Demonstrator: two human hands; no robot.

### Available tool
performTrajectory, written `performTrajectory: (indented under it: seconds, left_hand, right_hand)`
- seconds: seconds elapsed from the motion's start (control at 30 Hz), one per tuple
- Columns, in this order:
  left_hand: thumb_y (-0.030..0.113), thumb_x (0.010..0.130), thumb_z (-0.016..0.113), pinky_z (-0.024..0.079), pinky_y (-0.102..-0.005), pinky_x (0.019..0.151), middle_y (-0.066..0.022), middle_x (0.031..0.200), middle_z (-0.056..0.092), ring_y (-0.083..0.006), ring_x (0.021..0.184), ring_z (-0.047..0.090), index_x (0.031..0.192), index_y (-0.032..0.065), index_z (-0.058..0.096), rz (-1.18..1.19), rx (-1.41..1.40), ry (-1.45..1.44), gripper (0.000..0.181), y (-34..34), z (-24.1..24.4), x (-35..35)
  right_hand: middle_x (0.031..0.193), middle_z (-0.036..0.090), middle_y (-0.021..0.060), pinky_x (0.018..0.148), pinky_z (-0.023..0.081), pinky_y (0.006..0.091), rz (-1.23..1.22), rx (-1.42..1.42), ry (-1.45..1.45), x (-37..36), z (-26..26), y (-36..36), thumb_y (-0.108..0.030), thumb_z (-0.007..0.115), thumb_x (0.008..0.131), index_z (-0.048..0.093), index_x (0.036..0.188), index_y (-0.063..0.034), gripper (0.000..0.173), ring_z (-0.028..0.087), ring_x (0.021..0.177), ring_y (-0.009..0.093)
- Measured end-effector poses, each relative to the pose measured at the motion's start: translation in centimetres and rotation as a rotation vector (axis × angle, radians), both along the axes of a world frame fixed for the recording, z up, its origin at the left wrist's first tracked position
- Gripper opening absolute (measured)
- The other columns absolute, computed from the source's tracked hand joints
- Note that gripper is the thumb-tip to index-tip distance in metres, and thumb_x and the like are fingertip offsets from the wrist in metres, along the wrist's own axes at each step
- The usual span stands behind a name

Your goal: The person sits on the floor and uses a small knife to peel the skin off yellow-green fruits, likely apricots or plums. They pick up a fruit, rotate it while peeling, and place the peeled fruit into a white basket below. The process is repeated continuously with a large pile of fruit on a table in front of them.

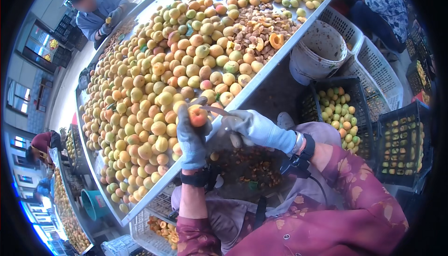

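My left hand (192,135), in a grey-palmed work glove, grips a red-blushed apricot (198,116) just above the near rim of the metal sorting table (260,77). My right hand (250,126), gloved alike, is closed around a small knife (214,110), its handle hidden in the fist. The thin blade points left, its tip close by the apricot; whether it touches the skin I cannot tell. Loose whole apricots (147,116) cover the table beyond both hands. Farther back near the rim lies a heap of apricot pits (250,33), with an apricot half (276,40) on it.
Below the rim at right stand a dirty white bucket (316,54), white plastic crates (379,74) and a black crate (360,95) holding apricots. A white crate (150,233) with cut apricots sits under the table. Co-workers (99,9) (379,7) sit along the table.
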State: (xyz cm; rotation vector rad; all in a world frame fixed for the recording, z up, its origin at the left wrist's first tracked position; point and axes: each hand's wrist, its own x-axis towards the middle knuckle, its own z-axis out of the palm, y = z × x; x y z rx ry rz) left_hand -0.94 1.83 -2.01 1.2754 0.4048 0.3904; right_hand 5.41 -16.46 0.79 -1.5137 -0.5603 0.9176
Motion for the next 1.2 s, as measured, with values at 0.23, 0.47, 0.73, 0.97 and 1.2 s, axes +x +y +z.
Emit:
performTrajectory:
  seconds: [0.23,0.47,0.73,0.97,1.2]
  left_hand:
    - [0.046,0.100,0.041,0.030,-0.0191,0.046,0.0032,0.066,0.052,-0.0049,0.051,0.042,0.094,0.0040,0.063,0.052,-0.138,0.086,0.048,-1.2,2.5,0.3]
    - [0.043,0.100,0.041,0.032,-0.0192,0.049,0.0040,0.067,0.051,-0.0043,0.054,0.043,0.088,0.0081,0.060,0.044,0.209,0.072,0.041,-0.8,1.5,-0.2]
    - [0.039,0.100,0.042,0.033,-0.0201,0.050,0.0039,0.067,0.050,-0.0046,0.055,0.042,0.086,0.0088,0.059,0.021,0.124,0.070,0.037,-0.7,2.1,-0.2]
    - [0.040,0.100,0.041,0.032,-0.0200,0.050,0.0042,0.066,0.049,-0.0044,0.055,0.041,0.086,0.0096,0.059,0.047,0.399,0.022,0.038,-1.1,2.6,-0.2]
    - [0.034,0.093,0.054,0.042,-0.0242,0.065,-0.0032,0.089,0.054,-0.0112,0.076,0.050,0.109,0.0028,0.053,-0.069,-0.193,0.028,0.035,0.2,1.1,-0.7]
  right_hand:
    - [0.066,0.064,0.0078,0.061,0.049,0.0330,-0.054,-0.154,-0.396,-0.3,-0.1,-0.2,-0.038,0.047,0.098,0.064,0.110,-0.0087,0.036,0.066,0.066,0.020]
    - [0.065,0.063,0.0076,0.062,0.049,0.0323,-0.083,-0.269,-0.614,-0.6,-0.9,-0.2,-0.041,0.047,0.097,0.063,0.115,-0.0111,0.038,0.066,0.065,0.021]
    - [0.065,0.062,0.0081,0.062,0.049,0.0317,-0.075,-0.180,-0.444,-1.0,-0.2,-0.3,-0.043,0.047,0.097,0.062,0.117,-0.0114,0.040,0.065,0.063,0.021]
    - [0.066,0.062,0.0085,0.058,0.049,0.0341,-0.122,-0.188,-0.717,-1.3,-1.4,0.0,-0.041,0.049,0.096,0.063,0.111,-0.0099,0.037,0.065,0.062,0.022]
    - [0.066,0.062,0.0021,0.046,0.042,0.0265,0.226,-0.060,0.044,0.4,1.3,-0.6,-0.035,0.046,0.099,0.064,0.100,-0.0063,0.034,0.056,0.051,0.009]
